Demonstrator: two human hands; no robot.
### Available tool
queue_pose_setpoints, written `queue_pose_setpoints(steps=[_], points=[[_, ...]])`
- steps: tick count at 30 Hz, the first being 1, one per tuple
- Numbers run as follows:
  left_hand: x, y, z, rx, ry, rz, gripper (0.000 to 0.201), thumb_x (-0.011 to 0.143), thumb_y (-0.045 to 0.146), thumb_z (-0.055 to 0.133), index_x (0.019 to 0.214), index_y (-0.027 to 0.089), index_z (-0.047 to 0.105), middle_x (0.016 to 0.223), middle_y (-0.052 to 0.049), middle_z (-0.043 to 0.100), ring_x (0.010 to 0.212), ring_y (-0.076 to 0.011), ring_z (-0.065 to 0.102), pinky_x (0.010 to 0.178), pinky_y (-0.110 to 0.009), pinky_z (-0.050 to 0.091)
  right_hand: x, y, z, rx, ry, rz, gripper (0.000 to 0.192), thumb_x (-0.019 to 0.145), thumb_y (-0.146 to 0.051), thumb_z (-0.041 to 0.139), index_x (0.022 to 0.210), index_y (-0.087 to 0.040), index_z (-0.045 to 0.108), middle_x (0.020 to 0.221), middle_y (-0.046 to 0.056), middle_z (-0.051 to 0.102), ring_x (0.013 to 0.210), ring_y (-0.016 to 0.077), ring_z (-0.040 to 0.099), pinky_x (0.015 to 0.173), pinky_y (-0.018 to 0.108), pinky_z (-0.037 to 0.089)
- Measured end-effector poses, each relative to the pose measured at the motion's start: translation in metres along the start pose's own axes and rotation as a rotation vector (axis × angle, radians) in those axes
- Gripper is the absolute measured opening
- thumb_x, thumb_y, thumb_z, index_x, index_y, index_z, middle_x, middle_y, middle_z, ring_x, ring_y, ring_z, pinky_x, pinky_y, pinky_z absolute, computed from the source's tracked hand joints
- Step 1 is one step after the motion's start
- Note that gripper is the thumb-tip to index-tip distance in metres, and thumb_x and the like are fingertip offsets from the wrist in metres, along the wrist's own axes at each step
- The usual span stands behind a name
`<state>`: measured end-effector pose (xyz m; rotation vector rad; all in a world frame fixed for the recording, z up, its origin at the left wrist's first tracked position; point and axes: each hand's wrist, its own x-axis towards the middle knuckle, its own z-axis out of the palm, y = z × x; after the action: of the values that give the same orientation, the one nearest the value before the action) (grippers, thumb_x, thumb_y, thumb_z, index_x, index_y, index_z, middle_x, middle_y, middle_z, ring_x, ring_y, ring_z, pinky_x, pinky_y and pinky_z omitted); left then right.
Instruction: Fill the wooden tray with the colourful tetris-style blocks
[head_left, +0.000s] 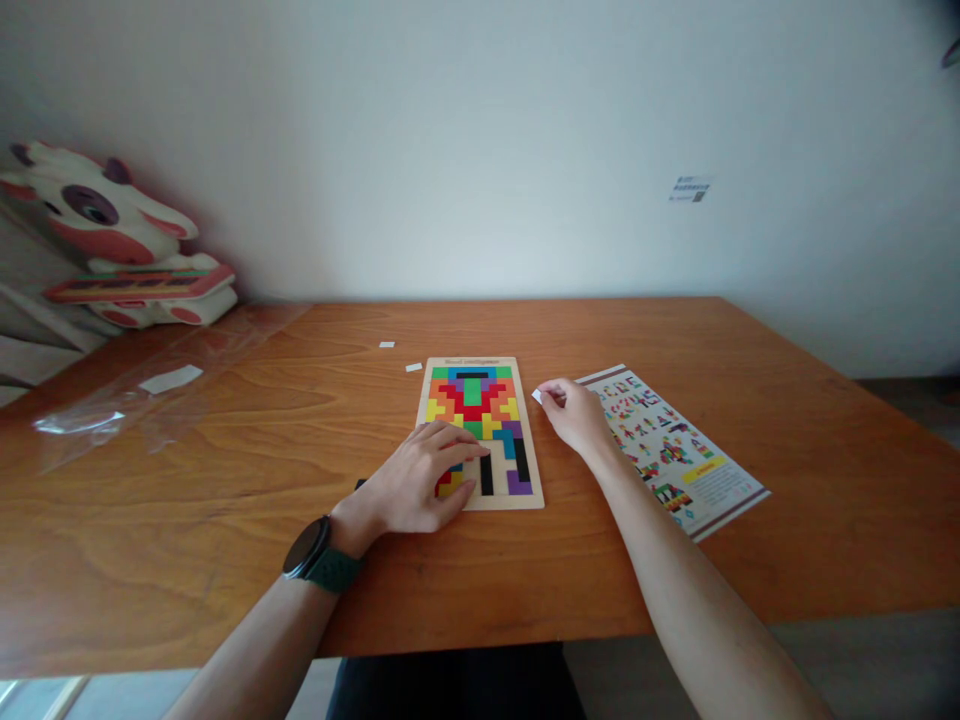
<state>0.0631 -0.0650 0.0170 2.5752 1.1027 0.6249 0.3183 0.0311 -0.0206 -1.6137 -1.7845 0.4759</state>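
Observation:
A wooden block puzzle board point(537, 490) lies on the table, filled mostly with coloured tetromino-like pieces; pale bare wood shows in its lower part. Over its lower left lies my left hand point(427, 475), palm down with fingers stretched out, hiding some pieces. The fingertips are near a black bar piece point(487, 475); whether they touch it I cannot tell. Just right of the board, my right hand point(574, 412) pinches a small white piece point(537, 397), which looks flat. Two similar white pieces lie beyond the board, a nearer one point(413, 367) and a farther one point(387, 344).
A printed pattern sheet point(712, 490) lies at the right, partly under my right forearm. Clear plastic wrapping point(142, 400) is spread on the left of the wooden table point(225, 560). A cow-shaped toy keyboard point(142, 250) stands at the back left, by the wall.

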Motion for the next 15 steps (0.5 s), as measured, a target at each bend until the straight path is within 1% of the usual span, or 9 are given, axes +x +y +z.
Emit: queue_pose_setpoints(steps=[4,7,9,11,13,15], points=[[-0.001,-0.004,0.001,0.058,0.042,-0.018,0.033,0.088,0.018,0.055,0.119,0.020,0.066,0.118,-0.011,0.067,0.109,-0.0269,0.061,0.098,-0.046,0.051,0.001,0.000,0.000,0.031,0.025,0.013,0.013,0.088,-0.018,0.061,0.094,-0.020,0.072,0.098,0.007,0.078,0.090,0.0200,0.072,0.088,0.035,0.055],[0.000,-0.008,0.005,0.080,0.139,-0.080,0.032,0.090,0.013,0.050,0.116,0.019,0.067,0.115,-0.011,0.069,0.106,-0.0254,0.063,0.094,-0.043,0.053,0.003,0.001,0.002,0.155,0.035,0.052,0.018,0.088,-0.020,0.061,0.103,-0.018,0.072,0.104,0.009,0.077,0.092,0.0205,0.073,0.091,0.037,0.055],[0.000,-0.010,0.008,0.077,0.206,-0.131,0.030,0.092,0.014,0.048,0.117,0.019,0.066,0.113,-0.010,0.070,0.104,-0.0243,0.065,0.092,-0.041,0.054,0.002,0.000,0.005,0.333,-0.026,0.095,0.024,0.090,-0.023,0.060,0.110,-0.017,0.071,0.103,0.010,0.076,0.088,0.0200,0.073,0.087,0.037,0.058],[0.000,-0.012,0.010,0.071,0.246,-0.174,0.028,0.095,0.018,0.048,0.118,0.019,0.064,0.111,-0.010,0.071,0.101,-0.0236,0.066,0.091,-0.040,0.055,-0.001,-0.005,0.009,0.533,-0.133,0.123,0.027,0.090,-0.027,0.060,0.114,-0.017,0.069,0.099,0.009,0.076,0.083,0.0185,0.073,0.083,0.035,0.060],[0.000,-0.012,0.010,0.069,0.265,-0.198,0.026,0.097,0.021,0.049,0.118,0.019,0.064,0.108,-0.009,0.072,0.099,-0.0229,0.067,0.089,-0.039,0.055,-0.006,-0.014,0.013,0.689,-0.235,0.121,0.029,0.089,-0.029,0.063,0.116,-0.019,0.069,0.095,0.006,0.075,0.082,0.0171,0.073,0.083,0.034,0.060],[0.000,-0.012,0.011,0.071,0.268,-0.196,0.025,0.097,0.023,0.050,0.119,0.019,0.063,0.107,-0.008,0.072,0.098,-0.0221,0.067,0.087,-0.037,0.055,-0.013,-0.024,0.015,0.786,-0.317,0.113,0.029,0.086,-0.028,0.066,0.115,-0.021,0.069,0.091,0.003,0.073,0.082,0.0161,0.073,0.086,0.034,0.059]])
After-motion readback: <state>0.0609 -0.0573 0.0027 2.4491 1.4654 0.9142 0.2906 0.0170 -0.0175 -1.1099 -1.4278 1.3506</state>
